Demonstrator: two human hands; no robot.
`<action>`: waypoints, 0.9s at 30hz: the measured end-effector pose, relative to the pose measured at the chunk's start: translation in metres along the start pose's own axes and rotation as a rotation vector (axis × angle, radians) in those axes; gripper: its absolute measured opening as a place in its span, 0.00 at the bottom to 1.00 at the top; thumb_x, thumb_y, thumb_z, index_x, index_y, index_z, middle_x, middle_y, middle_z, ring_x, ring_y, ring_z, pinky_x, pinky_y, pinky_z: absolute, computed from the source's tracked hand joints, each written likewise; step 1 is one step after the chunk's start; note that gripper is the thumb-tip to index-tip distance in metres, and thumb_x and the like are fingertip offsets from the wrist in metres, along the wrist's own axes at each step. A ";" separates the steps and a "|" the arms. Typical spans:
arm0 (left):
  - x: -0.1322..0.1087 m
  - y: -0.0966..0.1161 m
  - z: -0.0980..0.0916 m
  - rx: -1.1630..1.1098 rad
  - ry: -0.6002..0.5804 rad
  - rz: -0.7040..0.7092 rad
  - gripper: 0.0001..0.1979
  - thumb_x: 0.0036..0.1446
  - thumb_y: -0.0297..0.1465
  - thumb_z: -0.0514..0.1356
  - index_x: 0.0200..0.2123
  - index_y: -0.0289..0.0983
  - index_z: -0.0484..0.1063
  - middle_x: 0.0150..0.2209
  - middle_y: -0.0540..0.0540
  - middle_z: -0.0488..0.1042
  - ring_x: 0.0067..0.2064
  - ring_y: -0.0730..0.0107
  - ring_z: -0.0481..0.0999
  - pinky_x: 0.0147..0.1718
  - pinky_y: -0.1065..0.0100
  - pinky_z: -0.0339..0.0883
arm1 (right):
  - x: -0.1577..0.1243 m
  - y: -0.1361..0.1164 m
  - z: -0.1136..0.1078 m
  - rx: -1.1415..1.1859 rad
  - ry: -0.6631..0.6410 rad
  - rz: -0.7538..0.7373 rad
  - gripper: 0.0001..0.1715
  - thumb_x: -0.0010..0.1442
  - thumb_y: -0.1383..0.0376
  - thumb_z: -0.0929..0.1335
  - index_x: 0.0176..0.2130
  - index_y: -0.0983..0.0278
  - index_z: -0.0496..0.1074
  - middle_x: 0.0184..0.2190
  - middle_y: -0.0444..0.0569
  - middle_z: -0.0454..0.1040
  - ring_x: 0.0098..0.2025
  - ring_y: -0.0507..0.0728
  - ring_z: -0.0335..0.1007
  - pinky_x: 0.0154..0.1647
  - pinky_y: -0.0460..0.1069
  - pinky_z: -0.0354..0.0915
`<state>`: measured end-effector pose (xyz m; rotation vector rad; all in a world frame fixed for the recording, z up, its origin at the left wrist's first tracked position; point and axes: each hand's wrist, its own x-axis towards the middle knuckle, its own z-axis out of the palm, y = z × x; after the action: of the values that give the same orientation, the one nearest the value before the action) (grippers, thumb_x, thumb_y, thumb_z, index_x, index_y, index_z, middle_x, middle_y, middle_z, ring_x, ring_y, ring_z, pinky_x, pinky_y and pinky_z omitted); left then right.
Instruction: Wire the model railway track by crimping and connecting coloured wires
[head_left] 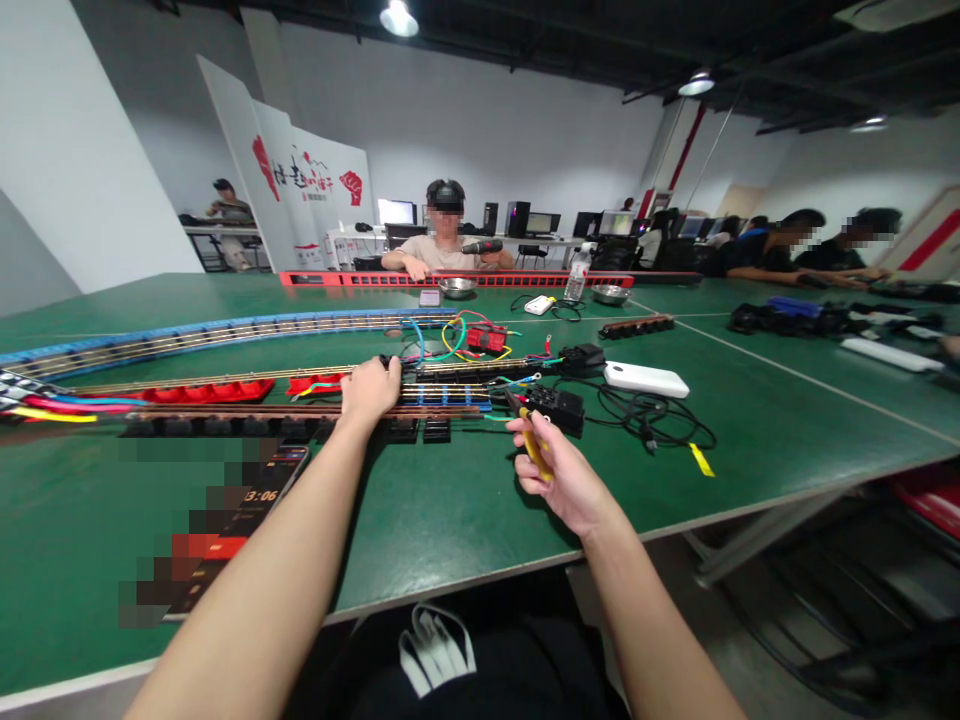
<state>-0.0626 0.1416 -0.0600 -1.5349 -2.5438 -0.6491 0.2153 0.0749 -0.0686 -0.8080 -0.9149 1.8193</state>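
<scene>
Right hand [559, 470] closed around yellow-handled pliers [534, 455], low over the green counter [442, 530], dark nose angled toward loose wire ends [523, 380] near the tips of the track strips [450, 393]; contact unclear from where I stand. Left hand [370, 388] laid across those strips, fingers bent; cannot tell whether it grips one. Smartphone [262, 495] flat beside the left forearm. White rectangular device [646, 380] beyond the pliers, to the right. Opposite side: co-worker [442, 249] with a power drill [482, 247]

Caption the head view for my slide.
At a green table, the left hand lies over track-like strips while the right hand holds yellow-handled pliers near their ends.
</scene>
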 end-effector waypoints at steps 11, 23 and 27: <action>-0.001 0.002 -0.002 0.002 -0.003 -0.008 0.27 0.63 0.42 0.40 0.47 0.31 0.70 0.47 0.29 0.75 0.51 0.45 0.73 0.48 0.50 0.64 | 0.002 0.000 0.000 0.047 -0.004 0.011 0.23 0.49 0.48 0.72 0.36 0.63 0.71 0.27 0.40 0.64 0.18 0.44 0.51 0.16 0.42 0.42; -0.002 0.002 -0.003 0.008 -0.009 -0.007 0.27 0.63 0.43 0.40 0.46 0.32 0.71 0.47 0.29 0.75 0.51 0.46 0.73 0.48 0.50 0.63 | -0.001 -0.004 0.000 0.089 -0.053 0.057 0.26 0.48 0.45 0.72 0.33 0.64 0.70 0.24 0.39 0.60 0.17 0.43 0.45 0.15 0.41 0.40; -0.001 0.002 -0.003 -0.003 -0.012 -0.003 0.27 0.63 0.43 0.40 0.46 0.32 0.71 0.48 0.29 0.75 0.51 0.46 0.74 0.48 0.50 0.64 | 0.001 -0.001 -0.002 0.033 -0.056 0.018 0.25 0.48 0.46 0.72 0.34 0.65 0.70 0.22 0.37 0.57 0.17 0.42 0.42 0.16 0.41 0.36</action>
<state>-0.0609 0.1401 -0.0574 -1.5407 -2.5562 -0.6463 0.2174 0.0763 -0.0685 -0.7510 -0.9132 1.8763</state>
